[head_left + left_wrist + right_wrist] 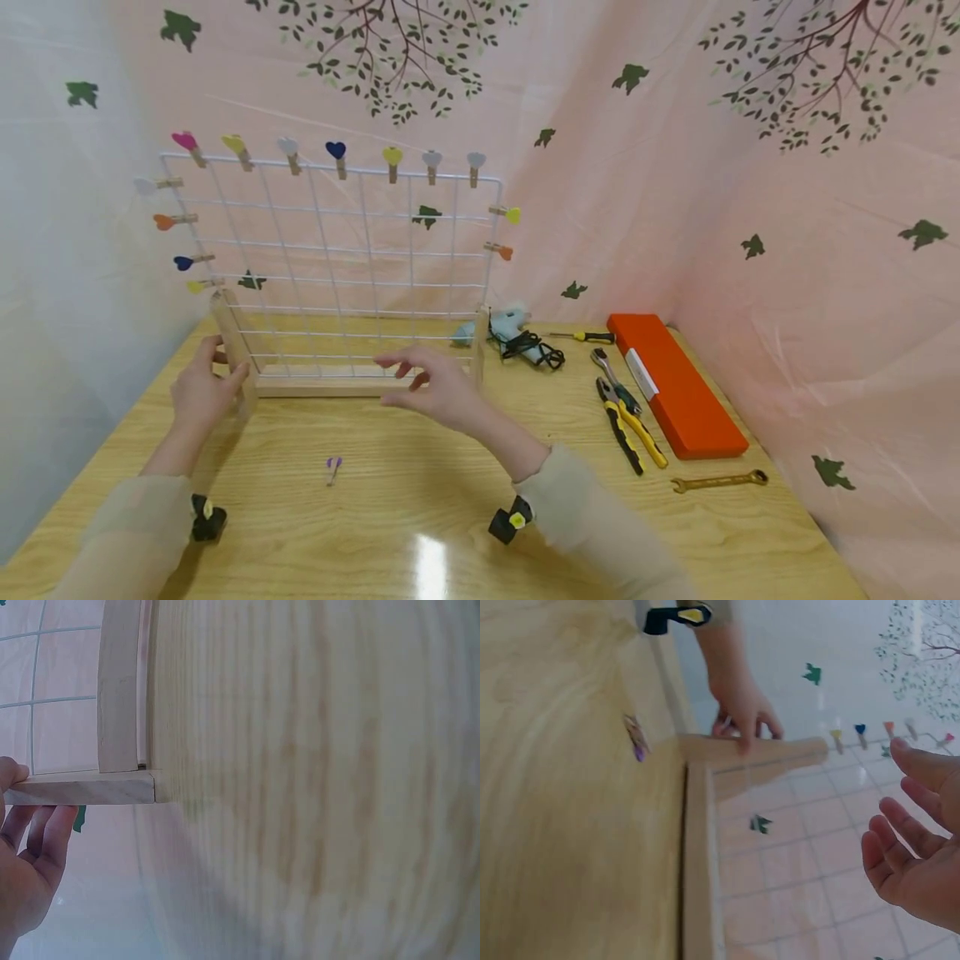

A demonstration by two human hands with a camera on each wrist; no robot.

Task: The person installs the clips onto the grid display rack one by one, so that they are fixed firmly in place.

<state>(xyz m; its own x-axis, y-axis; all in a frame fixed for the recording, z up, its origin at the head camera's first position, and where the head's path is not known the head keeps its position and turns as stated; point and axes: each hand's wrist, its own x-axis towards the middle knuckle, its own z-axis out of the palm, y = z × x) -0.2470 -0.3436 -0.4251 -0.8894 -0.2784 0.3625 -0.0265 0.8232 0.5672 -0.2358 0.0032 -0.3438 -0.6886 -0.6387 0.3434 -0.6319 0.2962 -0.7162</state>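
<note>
A white wire grid (341, 250) stands upright in a wooden base (322, 387), with heart-topped clothespins (341, 167) clipped along its top and both sides. My left hand (204, 387) grips the left wooden post (238, 350) between thumb and fingers; the left wrist view shows the same wooden post (90, 789) held. In front of the grid's lower right, my right hand (442, 392) is in the air, fingers loosely bent and holding nothing. A loose clothespin with a purple heart (333, 467) lies on the table before the base.
Behind the right post lies a pale blue glue gun (513, 321) with a black cord. Further right are a screwdriver (588, 337), a ratchet-like tool (615, 379), yellow-black pliers (630, 425), an orange-red case (678, 383) and a combination wrench (720, 481). Patterned cloth (585, 183) hangs behind.
</note>
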